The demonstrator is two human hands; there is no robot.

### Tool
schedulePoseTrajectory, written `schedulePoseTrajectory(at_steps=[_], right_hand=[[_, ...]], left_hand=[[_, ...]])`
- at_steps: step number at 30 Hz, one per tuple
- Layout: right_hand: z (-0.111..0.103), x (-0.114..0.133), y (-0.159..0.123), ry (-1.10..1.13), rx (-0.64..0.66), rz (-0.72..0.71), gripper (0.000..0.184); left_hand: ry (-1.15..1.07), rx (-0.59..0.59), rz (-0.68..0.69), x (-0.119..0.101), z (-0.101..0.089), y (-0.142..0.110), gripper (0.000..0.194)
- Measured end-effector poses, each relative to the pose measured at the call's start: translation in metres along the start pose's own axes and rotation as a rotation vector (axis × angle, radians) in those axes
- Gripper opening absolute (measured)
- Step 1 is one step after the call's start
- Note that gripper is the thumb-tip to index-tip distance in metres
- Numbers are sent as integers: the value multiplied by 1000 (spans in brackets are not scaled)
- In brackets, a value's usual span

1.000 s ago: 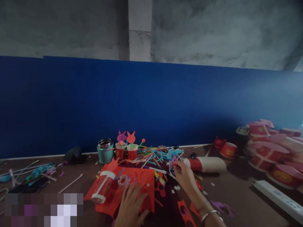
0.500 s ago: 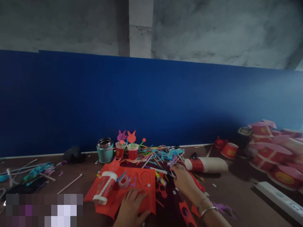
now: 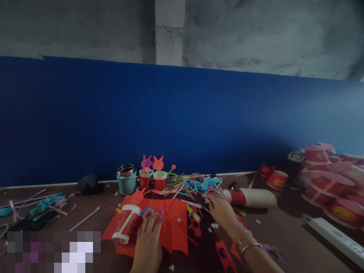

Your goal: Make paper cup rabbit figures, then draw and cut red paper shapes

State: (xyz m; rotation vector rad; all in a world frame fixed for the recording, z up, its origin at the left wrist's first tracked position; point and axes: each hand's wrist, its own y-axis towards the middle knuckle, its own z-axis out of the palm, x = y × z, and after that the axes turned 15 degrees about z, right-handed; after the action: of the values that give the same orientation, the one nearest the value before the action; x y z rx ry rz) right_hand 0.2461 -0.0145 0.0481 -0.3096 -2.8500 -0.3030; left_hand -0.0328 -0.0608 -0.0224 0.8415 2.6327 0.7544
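Observation:
My left hand (image 3: 148,242) lies flat on a red paper sheet (image 3: 173,223), its fingers stretched toward a clear tape roll (image 3: 149,214). A stack of red and white cups (image 3: 126,223) lies on its side on the sheet just left of that hand. My right hand (image 3: 221,210) reaches forward over the table, fingers curled at the near edge of a pile of coloured straws and paper strips (image 3: 187,183); what they pinch is too small to see. Bracelets circle my right wrist.
A teal jar (image 3: 126,179) and two small red cups with paper animal heads (image 3: 153,176) stand at the back. A sideways cup stack (image 3: 250,197) lies right of my hand. Many red bowls (image 3: 324,182) pile up at far right, with a white power strip (image 3: 335,239) near them.
My left hand slid forward along the red sheet to the tape roll. My right hand shifted slightly toward the straw pile. The camera tilted a little.

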Motion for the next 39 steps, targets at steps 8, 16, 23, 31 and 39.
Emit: schedulePoseTrajectory(at_steps=[8, 16, 23, 31, 39], right_hand=[[1, 3, -9, -26, 176, -11, 38], [0, 5, -14, -62, 178, -1, 46], [-5, -1, -8, -39, 199, 61, 51], [-15, -13, -3, 11, 241, 85, 43], [-31, -5, -14, -83, 222, 97, 42]], left_hand=[[-213, -22, 367, -26, -9, 9, 31], [-261, -15, 351, -27, -4, 7, 23], [-190, 60, 283, -26, -9, 9, 28], [-91, 217, 102, -18, -5, 6, 58], [-127, 100, 373, -24, -19, 12, 31]])
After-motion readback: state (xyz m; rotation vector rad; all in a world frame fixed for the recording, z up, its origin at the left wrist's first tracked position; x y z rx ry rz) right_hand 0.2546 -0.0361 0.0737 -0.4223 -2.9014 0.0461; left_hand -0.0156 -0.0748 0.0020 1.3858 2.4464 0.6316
